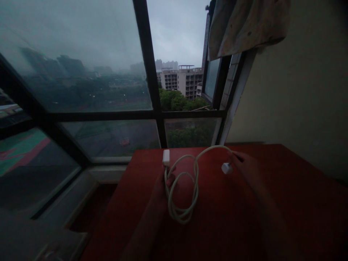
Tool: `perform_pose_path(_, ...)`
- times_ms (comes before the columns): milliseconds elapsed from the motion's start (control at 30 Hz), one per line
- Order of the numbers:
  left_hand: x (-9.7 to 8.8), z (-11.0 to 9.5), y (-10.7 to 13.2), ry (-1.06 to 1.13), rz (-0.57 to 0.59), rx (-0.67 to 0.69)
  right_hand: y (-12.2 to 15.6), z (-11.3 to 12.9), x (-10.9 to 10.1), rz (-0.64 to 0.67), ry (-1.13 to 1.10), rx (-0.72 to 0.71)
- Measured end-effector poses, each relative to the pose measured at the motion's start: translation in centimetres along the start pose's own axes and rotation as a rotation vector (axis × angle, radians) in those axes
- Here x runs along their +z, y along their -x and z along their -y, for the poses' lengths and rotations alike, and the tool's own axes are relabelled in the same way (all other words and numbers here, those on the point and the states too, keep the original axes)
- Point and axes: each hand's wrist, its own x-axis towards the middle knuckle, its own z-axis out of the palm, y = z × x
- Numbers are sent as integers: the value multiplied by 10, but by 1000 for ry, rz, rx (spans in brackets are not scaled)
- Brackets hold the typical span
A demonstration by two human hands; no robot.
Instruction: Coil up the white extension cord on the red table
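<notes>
A pale cable hangs in loose loops above the red-brown table. My left hand is closed around the cable and its loops, just below a white block-shaped connector that points up. On the right, my right hand pinches the other end of the cable, and a white plug-like end hangs below the fingertips. Between the hands, one stretch of cable arcs up and over. Dim light hides the exact shape of both ends.
The wooden table stands against large dark-framed windows, one pane of which is swung open. A curtain hangs at upper right beside a plain wall. A ledge runs below the glass on the left.
</notes>
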Motion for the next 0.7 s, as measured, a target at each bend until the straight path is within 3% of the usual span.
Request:
perform_pose_path(67, 4, 1, 2, -38, 55, -36, -1, 3, 9, 41, -87, 17)
perform_pose_path(200, 3, 4, 5, -98, 128, -98, 2, 19, 35, 223, -503, 200)
perform_pose_path(267, 0, 5, 6, -138, 143, -111, 3, 32, 45, 303, -559, 265)
perform_pose_path(467, -5, 9, 9, -247, 122, -186, -4, 63, 66, 479, -597, 304)
perform_pose_path(700, 0, 7, 9, -310, 102, -202, -28, 80, 86, 617, -208, 89)
